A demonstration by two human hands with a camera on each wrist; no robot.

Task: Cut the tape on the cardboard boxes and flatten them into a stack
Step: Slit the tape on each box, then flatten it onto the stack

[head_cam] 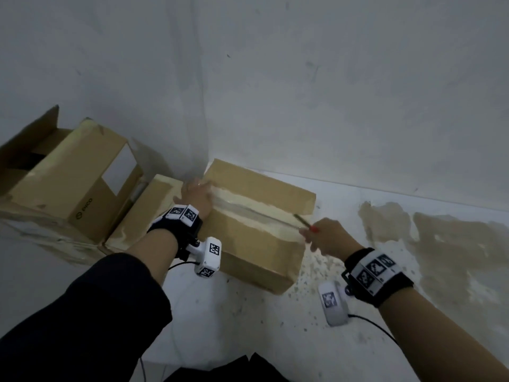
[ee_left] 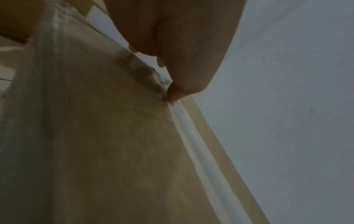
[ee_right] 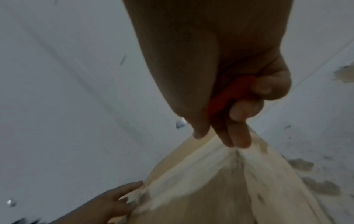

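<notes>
Sealed box [head_cam: 256, 224] sits on the floor [head_cam: 248, 326] in the wall corner, tape seam [head_cam: 248, 209] running along the top. Left hand [head_cam: 199, 198] lies flat on the far end of the seam, fingers straight, pressing down to steady it. Right hand [head_cam: 327, 238] is clenched around a red-handled cutter [head_cam: 305, 223] at the near end of the seam.

Judgement: corrugated board, stiff but light, probably empty, so it will slide under the blade unless pinned. Hold at the top edges, away from the cut line. The tape looks glossy and slick.

Hard to tell: blade tip is blurred, so contact with the tape is unclear. Box contents are hidden. Two more boxes [head_cam: 68, 183] to the left, one open and cut off by the frame.
</notes>
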